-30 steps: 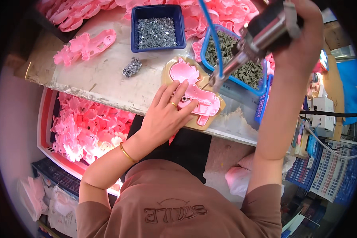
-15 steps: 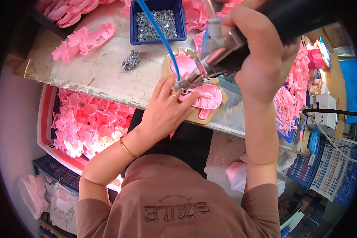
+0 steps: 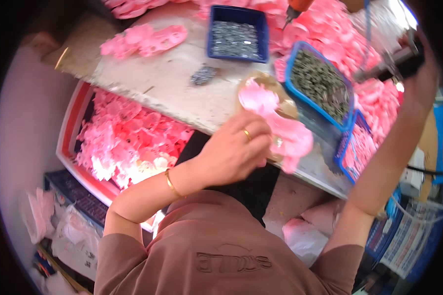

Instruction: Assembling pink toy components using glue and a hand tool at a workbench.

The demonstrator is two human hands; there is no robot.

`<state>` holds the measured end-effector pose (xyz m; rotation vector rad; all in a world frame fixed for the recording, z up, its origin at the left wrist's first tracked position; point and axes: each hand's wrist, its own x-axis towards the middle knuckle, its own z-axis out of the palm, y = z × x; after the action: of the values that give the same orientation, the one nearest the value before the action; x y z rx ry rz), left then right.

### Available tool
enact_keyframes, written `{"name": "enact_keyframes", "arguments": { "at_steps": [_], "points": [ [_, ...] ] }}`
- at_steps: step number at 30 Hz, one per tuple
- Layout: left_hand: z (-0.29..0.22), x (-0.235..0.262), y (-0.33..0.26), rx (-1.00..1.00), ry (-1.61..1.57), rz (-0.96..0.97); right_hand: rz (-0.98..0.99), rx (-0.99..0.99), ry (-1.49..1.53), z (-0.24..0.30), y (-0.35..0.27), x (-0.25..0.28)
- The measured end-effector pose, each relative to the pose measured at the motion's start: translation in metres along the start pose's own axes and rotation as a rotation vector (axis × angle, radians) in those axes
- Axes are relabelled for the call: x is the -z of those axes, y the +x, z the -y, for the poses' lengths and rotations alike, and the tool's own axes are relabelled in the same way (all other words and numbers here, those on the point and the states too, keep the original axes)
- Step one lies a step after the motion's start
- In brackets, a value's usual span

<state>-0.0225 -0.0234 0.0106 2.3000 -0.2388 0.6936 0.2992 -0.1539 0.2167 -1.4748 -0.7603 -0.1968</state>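
Observation:
My left hand (image 3: pixel 238 145), with a ring and a bangle, pinches the edge of a pink plastic shell part (image 3: pixel 288 132) at the bench's front edge. The part is blurred and sits partly over a tan holding block (image 3: pixel 289 104); whether it still touches the block I cannot tell. Out at the far right, my right hand (image 3: pixel 425 73) grips a black power screwdriver (image 3: pixel 396 63) with a metal nose, held well away from the part. Some of that hand's fingers are hidden behind the tool.
Behind the block stand a dark blue bin of small metal pieces (image 3: pixel 237 58) and a blue tray of dark screws (image 3: pixel 347 105). An orange-bodied driver (image 3: pixel 299 6) hangs above piled pink parts. A red-and-white crate (image 3: pixel 66 142) of pink parts sits at left, below the bench (image 3: pixel 157 83).
My right hand has swung the screwdriver off the pink part, out to the right. My left hand now grips the part, which has shifted on the block. The view has turned somewhat.

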Motion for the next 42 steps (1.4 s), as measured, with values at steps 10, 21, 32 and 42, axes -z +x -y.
{"name": "enact_keyframes", "arguments": {
  "at_steps": [10,21,32,42],
  "points": [
    [0.028,0.205,-0.189,0.962,-0.182,-0.048,-0.139,0.060,-0.098,-0.080,-0.050,0.053],
    [0.136,0.004,-0.350,1.085,1.019,0.429,-0.115,-0.207,-0.566,-0.080,-0.202,0.003],
    [0.208,0.153,-0.408,1.387,1.106,0.253,-0.054,-0.228,-0.738,-0.095,-0.293,0.024],
    [0.268,0.175,-0.425,1.728,1.186,-0.317,-0.058,-0.295,-0.769,-0.071,-0.284,0.012]
  ]
}}
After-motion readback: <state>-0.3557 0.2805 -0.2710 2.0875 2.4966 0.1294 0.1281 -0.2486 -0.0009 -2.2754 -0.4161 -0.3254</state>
